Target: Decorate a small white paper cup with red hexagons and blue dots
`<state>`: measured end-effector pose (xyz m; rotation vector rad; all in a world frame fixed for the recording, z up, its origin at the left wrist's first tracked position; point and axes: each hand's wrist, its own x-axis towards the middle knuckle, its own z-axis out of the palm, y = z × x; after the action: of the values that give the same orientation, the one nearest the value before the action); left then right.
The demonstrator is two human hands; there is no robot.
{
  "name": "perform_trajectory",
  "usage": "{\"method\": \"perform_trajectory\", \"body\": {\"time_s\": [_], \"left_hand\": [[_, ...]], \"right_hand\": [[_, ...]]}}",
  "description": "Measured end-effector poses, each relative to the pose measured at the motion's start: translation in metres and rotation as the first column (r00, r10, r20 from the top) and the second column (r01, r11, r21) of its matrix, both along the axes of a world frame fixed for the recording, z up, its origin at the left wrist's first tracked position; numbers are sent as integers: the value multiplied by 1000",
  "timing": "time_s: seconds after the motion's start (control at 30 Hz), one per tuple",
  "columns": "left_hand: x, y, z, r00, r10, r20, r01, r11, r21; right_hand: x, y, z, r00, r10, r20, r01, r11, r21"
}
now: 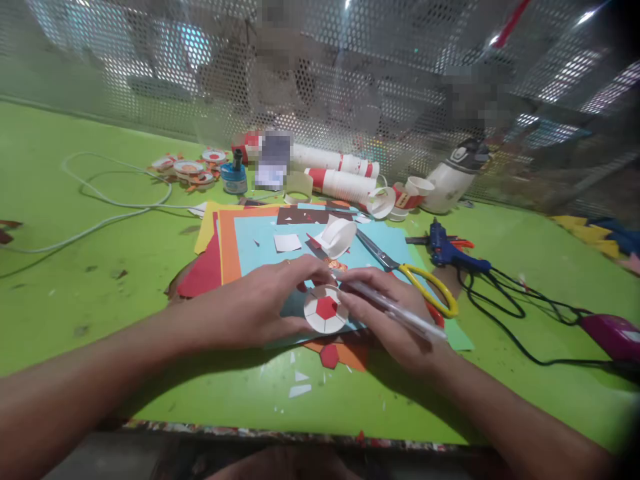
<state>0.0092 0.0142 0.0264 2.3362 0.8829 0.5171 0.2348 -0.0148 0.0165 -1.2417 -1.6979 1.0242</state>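
The white paper disc with the red pentagon [326, 309] sits between your hands, its patterned face turned up towards you. Your left hand [267, 303] curls round it, thumb against the lower-left edge and bent fingers at the upper edge, pinching it by the rim; how hard they press, you cannot tell from here. Your right hand [400, 339] pinches a clear-barrelled pen [393, 308] between thumb and fingers, and those fingertips come right up to the disc's right edge, though whether they bear on it is unclear. The disc should be very light, and thin card like this is likely stiff enough to stay flat under a gentle grip, but it may dent or crease if you squeeze across it. Hold it by the rim and leave the middle free: the dark lines running out from the pentagon could smudge under a damp thumb, and the pentagon's corners, if glued on, might lift. Its smooth face could also slip round in a loose pinch. Just beyond your fingertips lies a white curved paper piece [337, 238], and beyond your right-hand knuckles are the yellow-handled scissors [427, 287].
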Motion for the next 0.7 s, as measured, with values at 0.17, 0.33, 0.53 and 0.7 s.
{"method": "perform_trajectory", "body": {"time_s": [0.17, 0.33, 0.53, 0.7], "left_hand": [[1, -3, 1, 999, -18, 37, 19, 999, -33], [2, -2, 0, 999, -15, 42, 15, 1000, -12], [1, 0, -1, 998, -37, 47, 37, 999, 2], [1, 3, -8, 998, -37, 56, 34, 998, 58]], "right_hand": [[-5, 0, 1, 990, 9, -139, -28, 991, -134], [-4, 2, -3, 965, -30, -260, -29, 975, -219], [-5, 1, -4, 965, -62, -255, 5, 976, -219], [-8, -1, -1, 954, -106, -279, 31, 966, -258]]}}
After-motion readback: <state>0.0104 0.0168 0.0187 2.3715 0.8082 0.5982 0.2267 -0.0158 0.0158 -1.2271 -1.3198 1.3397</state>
